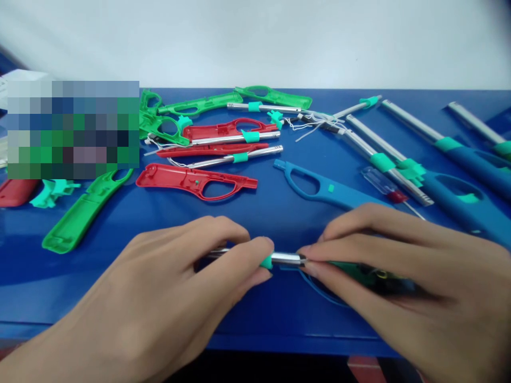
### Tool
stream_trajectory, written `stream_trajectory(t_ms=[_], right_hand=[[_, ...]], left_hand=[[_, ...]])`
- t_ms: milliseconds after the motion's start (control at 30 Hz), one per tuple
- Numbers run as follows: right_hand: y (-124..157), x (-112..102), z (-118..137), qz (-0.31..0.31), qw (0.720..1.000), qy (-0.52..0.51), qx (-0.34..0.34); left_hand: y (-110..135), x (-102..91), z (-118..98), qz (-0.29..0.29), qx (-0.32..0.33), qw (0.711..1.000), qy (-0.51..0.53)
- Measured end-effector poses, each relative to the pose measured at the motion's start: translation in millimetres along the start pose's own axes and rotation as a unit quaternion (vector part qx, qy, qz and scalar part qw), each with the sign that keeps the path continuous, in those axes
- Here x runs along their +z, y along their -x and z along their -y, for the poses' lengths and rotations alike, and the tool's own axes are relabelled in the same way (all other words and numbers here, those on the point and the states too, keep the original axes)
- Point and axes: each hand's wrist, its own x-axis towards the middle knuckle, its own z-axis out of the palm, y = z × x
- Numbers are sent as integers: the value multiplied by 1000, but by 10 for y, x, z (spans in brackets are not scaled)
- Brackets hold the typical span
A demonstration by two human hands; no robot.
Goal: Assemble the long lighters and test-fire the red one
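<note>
A: Where does the metal tube (285,258) lie?

B: Between the two hands, near the front edge of the worktop (255,324). Its long axis runs left to right, roughly along that edge.

A: Which hand is nearer?

B: Neither; it's in both. The left hand (175,282) clasps it around the teal collar (266,261), while the right hand (403,282) pinches its right end. I'd judge that lining up that end with the right fingertips matters most.

A: What are the fingertips covering there?

B: Something dark sits at the tip. I can't tell what.

A: Anything in the way?

B: A blue loop (319,290) shows under the right hand, on the front-edge side; whether it touches, I can't tell. Just beyond that hand, toward the back edge, lies a blue handle (351,197).

A: And farther off?

B: A red half-shell (171,178) lies beyond the left hand, a green half-shell (74,221) toward the left edge. Wired tubes cross near the back edge, well apart from the hands.
</note>
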Motion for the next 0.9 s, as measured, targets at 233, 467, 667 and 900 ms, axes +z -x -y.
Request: stream_trajectory(t_ms=[233, 467, 667, 900], right_hand=[[-25, 2, 21, -9, 1000, -13, -6], [-68, 26, 74, -20, 999, -33, 11], [-67, 47, 81, -18, 1000, -19, -5], [-85, 50, 94, -23, 1000, 5, -8]], left_hand=[[31, 33, -31, 2, -16, 1000, 25], [49, 100, -129, -37, -47, 998, -4], [99, 202, -189, -74, -72, 994, -39], [197, 297, -275, -91, -133, 986, -39]])
